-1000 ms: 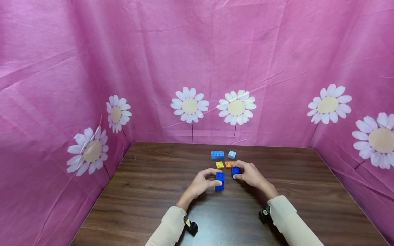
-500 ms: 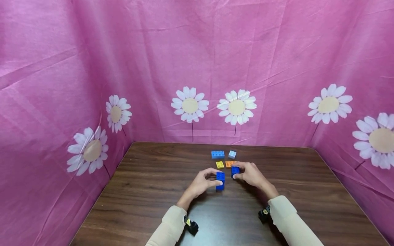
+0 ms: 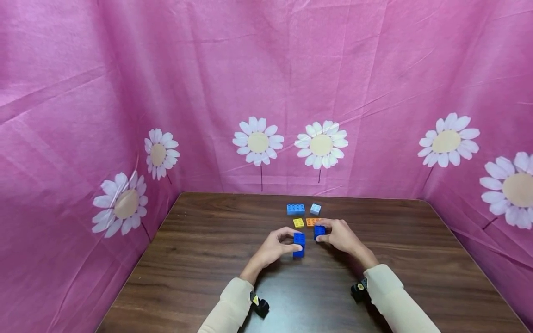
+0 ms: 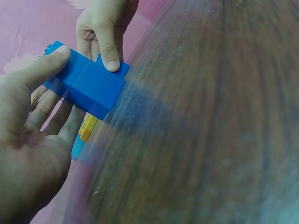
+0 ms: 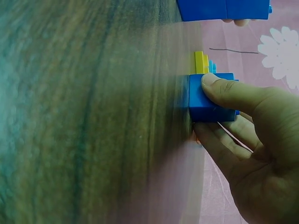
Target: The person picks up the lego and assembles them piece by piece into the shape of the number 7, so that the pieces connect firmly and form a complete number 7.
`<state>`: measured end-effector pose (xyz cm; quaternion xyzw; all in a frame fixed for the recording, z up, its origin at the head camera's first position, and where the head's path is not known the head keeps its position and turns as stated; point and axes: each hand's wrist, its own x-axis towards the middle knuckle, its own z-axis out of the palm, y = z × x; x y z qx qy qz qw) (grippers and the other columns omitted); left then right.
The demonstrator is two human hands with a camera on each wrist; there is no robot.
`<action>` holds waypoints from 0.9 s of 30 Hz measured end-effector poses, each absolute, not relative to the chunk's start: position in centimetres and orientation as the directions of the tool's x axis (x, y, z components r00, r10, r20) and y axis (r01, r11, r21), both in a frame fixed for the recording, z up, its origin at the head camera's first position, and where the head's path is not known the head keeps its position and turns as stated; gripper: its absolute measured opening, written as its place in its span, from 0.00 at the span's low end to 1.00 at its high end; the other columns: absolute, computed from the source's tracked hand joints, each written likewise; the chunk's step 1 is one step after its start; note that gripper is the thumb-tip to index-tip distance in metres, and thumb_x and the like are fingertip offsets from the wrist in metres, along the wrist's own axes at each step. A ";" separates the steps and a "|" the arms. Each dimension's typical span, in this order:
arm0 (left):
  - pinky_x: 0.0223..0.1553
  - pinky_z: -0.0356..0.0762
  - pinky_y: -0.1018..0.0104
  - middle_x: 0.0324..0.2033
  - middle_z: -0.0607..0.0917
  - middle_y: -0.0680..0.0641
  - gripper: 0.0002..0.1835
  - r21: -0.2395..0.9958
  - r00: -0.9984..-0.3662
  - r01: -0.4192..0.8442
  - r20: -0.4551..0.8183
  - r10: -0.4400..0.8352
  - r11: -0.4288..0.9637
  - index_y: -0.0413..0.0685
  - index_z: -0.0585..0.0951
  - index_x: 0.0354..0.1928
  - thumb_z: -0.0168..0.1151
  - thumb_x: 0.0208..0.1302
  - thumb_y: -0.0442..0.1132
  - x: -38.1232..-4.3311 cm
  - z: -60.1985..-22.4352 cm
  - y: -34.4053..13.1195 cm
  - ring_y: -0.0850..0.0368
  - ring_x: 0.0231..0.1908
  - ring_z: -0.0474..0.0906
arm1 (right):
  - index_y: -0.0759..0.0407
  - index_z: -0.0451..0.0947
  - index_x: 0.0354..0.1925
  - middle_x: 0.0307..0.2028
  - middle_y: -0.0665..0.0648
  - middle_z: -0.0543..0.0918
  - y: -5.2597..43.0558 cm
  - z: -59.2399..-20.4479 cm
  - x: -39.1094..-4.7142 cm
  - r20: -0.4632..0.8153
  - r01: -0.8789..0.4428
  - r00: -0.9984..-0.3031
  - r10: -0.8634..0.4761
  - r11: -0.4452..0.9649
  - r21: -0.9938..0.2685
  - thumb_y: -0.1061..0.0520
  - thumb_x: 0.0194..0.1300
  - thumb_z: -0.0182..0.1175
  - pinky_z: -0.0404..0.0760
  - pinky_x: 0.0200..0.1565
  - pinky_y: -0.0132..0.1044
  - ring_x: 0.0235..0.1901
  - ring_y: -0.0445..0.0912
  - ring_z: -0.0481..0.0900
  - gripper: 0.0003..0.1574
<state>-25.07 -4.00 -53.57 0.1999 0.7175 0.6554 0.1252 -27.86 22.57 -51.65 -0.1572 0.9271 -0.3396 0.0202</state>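
Between thumb and fingers, my left hand (image 3: pixel 275 247) grips a stack of two dark blue toy bricks (image 3: pixel 299 245). The seam between the stacked bricks (image 4: pixel 84 77) shows in the left wrist view, with the thumb on the upper one. A short way to the right, my right hand (image 3: pixel 339 235) pinches a single dark blue brick (image 3: pixel 319 232). In the right wrist view this single brick (image 5: pixel 210 100) sits against the tabletop, its studs facing up. The stack and the single brick stand apart, with a narrow gap between them.
Behind the hands lie a yellow brick (image 3: pixel 298 223), an orange brick (image 3: pixel 313 222) partly hidden by the right fingers, a medium blue brick (image 3: pixel 295 209) and a pale blue brick (image 3: pixel 315 209). The wooden table (image 3: pixel 187 259) meets a pink flowered curtain (image 3: pixel 208 92) at its back edge.
Both hands keep their holds and hardly move. The whole head view has shifted very slightly.
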 end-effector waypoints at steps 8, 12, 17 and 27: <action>0.56 0.86 0.66 0.53 0.90 0.40 0.16 0.987 -0.888 0.129 0.073 0.454 0.094 0.51 0.87 0.57 0.74 0.69 0.37 -25.1 -53.5 -4.1 0.55 0.55 0.87 | 0.63 0.84 0.62 0.58 0.68 0.88 22.3 -51.1 -27.7 0.091 -0.298 -0.945 -0.315 0.710 -0.638 0.57 0.65 0.76 0.87 0.57 0.58 0.55 0.58 0.88 0.28; 0.56 0.85 0.66 0.53 0.89 0.40 0.16 0.986 -0.886 0.138 0.080 0.456 0.095 0.51 0.87 0.57 0.74 0.69 0.37 -25.1 -53.5 -4.1 0.55 0.55 0.86 | 0.64 0.84 0.61 0.54 0.66 0.90 22.1 -50.1 -27.7 0.131 -0.336 -0.934 -0.332 0.694 -0.637 0.57 0.66 0.76 0.89 0.54 0.56 0.52 0.56 0.89 0.27; 0.55 0.85 0.68 0.53 0.90 0.40 0.16 0.984 -0.883 0.153 0.093 0.460 0.095 0.49 0.87 0.57 0.74 0.69 0.37 -25.2 -53.4 -4.1 0.55 0.55 0.87 | 0.64 0.84 0.60 0.52 0.64 0.91 21.9 -48.7 -27.4 0.166 -0.374 -0.921 -0.354 0.677 -0.634 0.57 0.66 0.76 0.89 0.53 0.56 0.50 0.55 0.90 0.26; 0.54 0.85 0.69 0.50 0.91 0.45 0.15 0.982 -0.879 0.161 0.097 0.467 0.100 0.50 0.87 0.56 0.74 0.69 0.39 -25.1 -53.4 -4.2 0.55 0.54 0.87 | 0.63 0.86 0.58 0.46 0.59 0.93 20.8 -46.3 -26.3 0.219 -0.424 -0.902 -0.373 0.666 -0.613 0.57 0.64 0.78 0.91 0.47 0.47 0.45 0.51 0.92 0.26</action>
